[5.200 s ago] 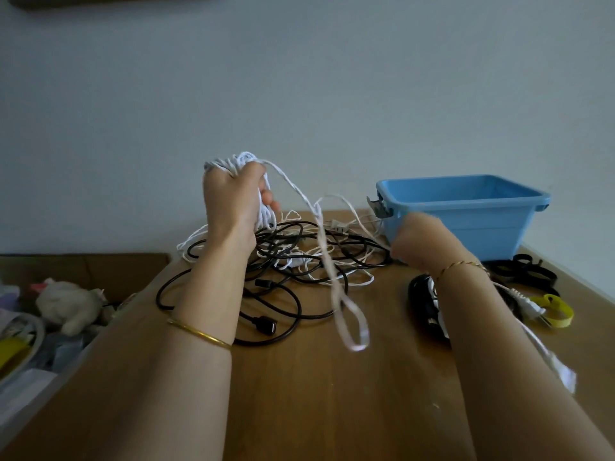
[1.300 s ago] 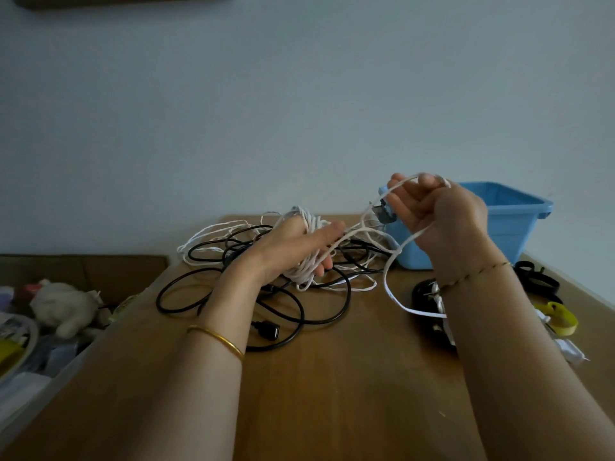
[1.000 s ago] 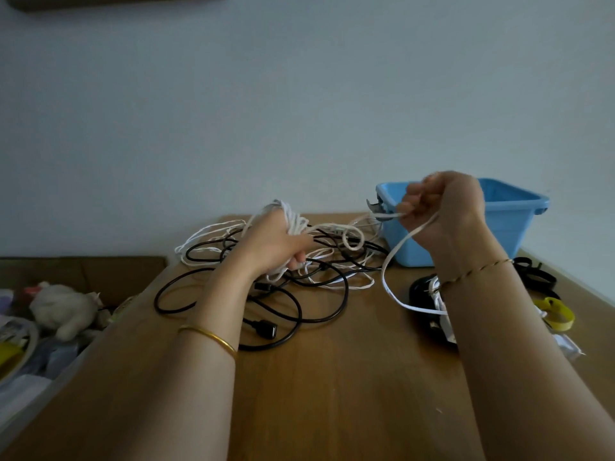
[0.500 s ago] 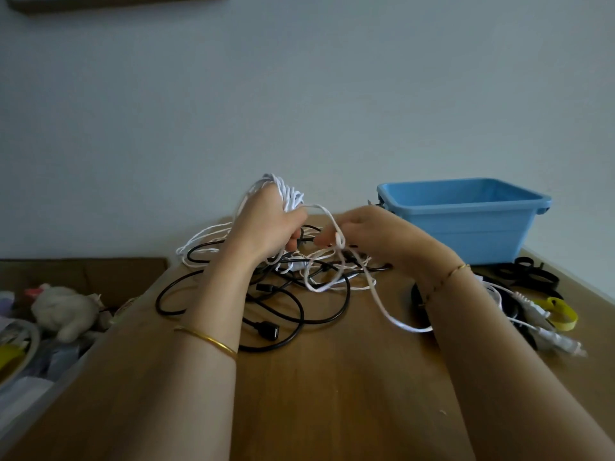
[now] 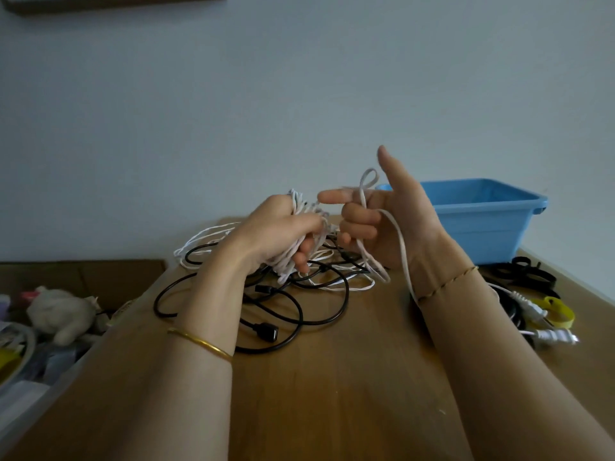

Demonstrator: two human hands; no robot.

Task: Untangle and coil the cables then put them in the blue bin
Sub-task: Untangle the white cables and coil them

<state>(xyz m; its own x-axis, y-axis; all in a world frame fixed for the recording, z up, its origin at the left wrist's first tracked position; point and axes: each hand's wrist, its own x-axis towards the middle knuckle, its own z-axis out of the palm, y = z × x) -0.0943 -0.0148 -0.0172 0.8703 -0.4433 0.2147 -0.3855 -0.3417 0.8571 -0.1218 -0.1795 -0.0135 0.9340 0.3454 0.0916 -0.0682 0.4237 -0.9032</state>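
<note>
While left hand [image 5: 276, 234] clutches the white bundle [image 5: 300, 207], right hand [image 5: 396, 221] pinches a loop [image 5: 368, 179] standing upright.

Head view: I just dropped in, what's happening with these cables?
A person is mid-coiling a white cable: the left hand grips the wound bundle, the right hand holds a loose loop of it in its curled fingers. A black cable lies tangled on the table beneath. The blue bin sits behind the right hand.
</note>
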